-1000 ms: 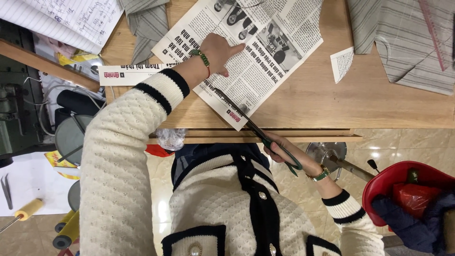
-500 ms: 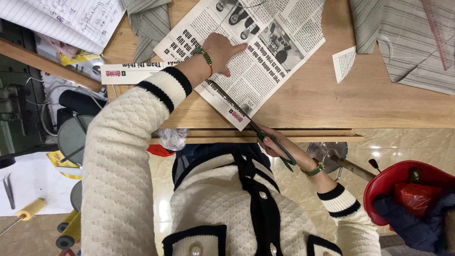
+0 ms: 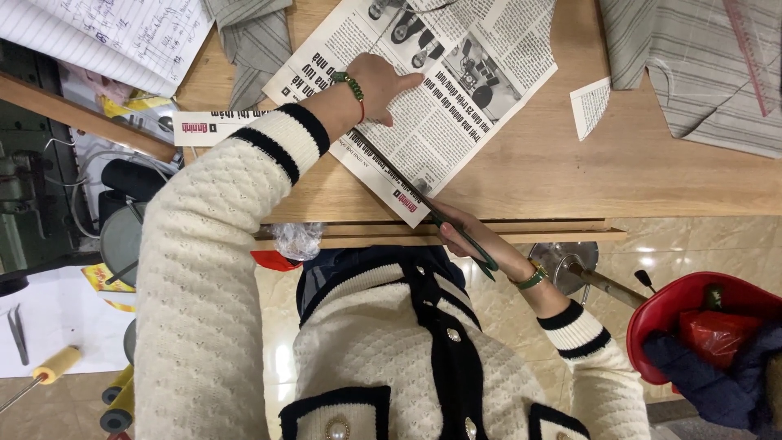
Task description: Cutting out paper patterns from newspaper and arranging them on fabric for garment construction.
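My left hand (image 3: 381, 84) presses flat on a newspaper sheet (image 3: 456, 98) lying on the wooden table (image 3: 570, 171). My right hand (image 3: 468, 236) grips the green handles of a long pair of scissors (image 3: 407, 183) at the table's front edge. The blades run up along the lower left edge of the newspaper, toward my left wrist. A green bead bracelet sits on each wrist.
A small cut paper triangle (image 3: 588, 106) lies right of the newspaper. Striped grey fabric (image 3: 700, 65) covers the table's far right, another piece (image 3: 248, 41) the far left. Lined handwritten sheets (image 3: 122, 33) lie at top left. A red tub (image 3: 692, 318) with cloth stands lower right.
My right hand and the scissors have moved a little further up along the newspaper's edge. My left hand stays pressed on the sheet.
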